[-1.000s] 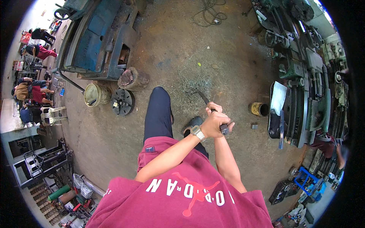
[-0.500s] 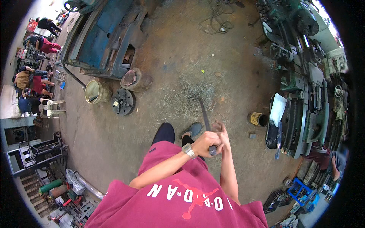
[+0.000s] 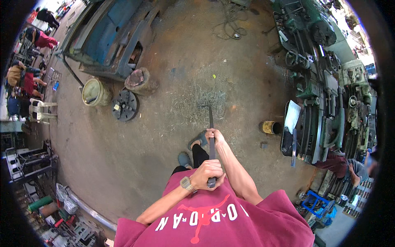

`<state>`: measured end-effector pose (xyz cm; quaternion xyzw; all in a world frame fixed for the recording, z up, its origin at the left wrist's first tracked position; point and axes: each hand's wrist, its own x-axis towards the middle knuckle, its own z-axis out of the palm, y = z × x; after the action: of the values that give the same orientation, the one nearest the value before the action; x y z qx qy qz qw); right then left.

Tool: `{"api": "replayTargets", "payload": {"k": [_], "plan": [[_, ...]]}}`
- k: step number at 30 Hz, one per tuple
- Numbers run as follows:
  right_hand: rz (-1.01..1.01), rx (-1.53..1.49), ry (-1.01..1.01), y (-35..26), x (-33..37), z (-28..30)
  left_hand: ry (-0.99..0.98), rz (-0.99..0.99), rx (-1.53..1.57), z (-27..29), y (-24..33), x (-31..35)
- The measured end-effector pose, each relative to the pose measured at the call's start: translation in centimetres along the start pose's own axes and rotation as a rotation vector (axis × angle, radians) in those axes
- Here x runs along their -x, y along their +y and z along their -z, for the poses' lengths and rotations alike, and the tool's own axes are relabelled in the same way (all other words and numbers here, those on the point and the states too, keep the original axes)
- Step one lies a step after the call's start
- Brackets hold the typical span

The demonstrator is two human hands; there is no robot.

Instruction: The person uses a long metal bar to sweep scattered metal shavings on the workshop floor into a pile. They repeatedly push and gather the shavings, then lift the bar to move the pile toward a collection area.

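A long dark hooked bar (image 3: 212,150) runs from near my shirt out to the floor ahead, its short bent end resting at a patch of loose metal shavings (image 3: 193,101). Wrapped round its near end is my left hand (image 3: 207,173), with a watch on the wrist. Farther along the bar, my right hand (image 3: 215,136) grips it, fingers closed. Thin curly shavings lie scattered over the concrete around the bent end, and my feet stand just short of them.
A dirty bucket (image 3: 97,92), a round dark chuck (image 3: 124,106) and a stump-like block (image 3: 141,81) stand left beside a blue machine bed (image 3: 98,37). On the right are a green lathe (image 3: 317,103), a yellow can (image 3: 270,127) and a coiled cable (image 3: 232,29) farther off. Several people sit far left.
My right hand has closed round the bar farther along; its fingers were loose near my left hand before. The bar has swung slightly left, and my feet have shifted.
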<state>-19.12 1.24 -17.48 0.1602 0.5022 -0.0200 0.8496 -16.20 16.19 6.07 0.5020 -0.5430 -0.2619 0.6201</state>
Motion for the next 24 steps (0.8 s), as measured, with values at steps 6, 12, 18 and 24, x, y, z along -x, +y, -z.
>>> {"api": "replayTargets", "payload": {"k": [6,12,18,24], "plan": [[-0.191,-0.265,-0.32,11.7,10.0,-0.1,-0.188,-0.174,0.074,3.9,11.8,4.7],[-0.085,-0.129,-0.126,18.7,9.4,1.2,-0.177,-0.213,0.081,5.4,18.4,10.4],[-0.164,-0.179,-0.017,24.6,7.5,5.5,0.022,-0.147,0.047,5.0,21.5,15.0],[-0.125,0.018,-0.03,29.8,10.6,4.4,0.202,-0.229,0.161,7.0,25.9,18.7]]}}
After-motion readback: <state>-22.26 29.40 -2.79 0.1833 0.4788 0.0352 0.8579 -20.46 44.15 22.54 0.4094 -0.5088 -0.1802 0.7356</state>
